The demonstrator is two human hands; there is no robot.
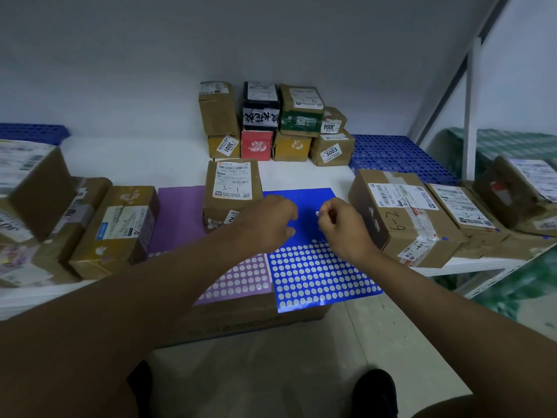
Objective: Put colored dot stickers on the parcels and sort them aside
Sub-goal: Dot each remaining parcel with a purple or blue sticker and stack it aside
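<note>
A blue sticker sheet (319, 276) and a purple sticker sheet (241, 280) lie side by side on a flat cardboard box at the shelf's front. The far part of each sheet is bare of dots. A brown parcel (232, 188) marked "3-1" stands at their far edge. My right hand (343, 230) hovers over the blue sheet and pinches a small pale dot sticker (317, 213) between thumb and finger. My left hand (268, 223) is over the blue sheet's left edge, just in front of the parcel, with its fingers curled. Nothing shows in it.
Several parcels are stacked against the back wall (271, 122), some numbered 3001, 3003, 3004. More brown parcels crowd the shelf at left (117, 227) and at right (404, 215). Blue perforated panels (391, 155) lie behind. A shelf upright (470, 116) rises at right.
</note>
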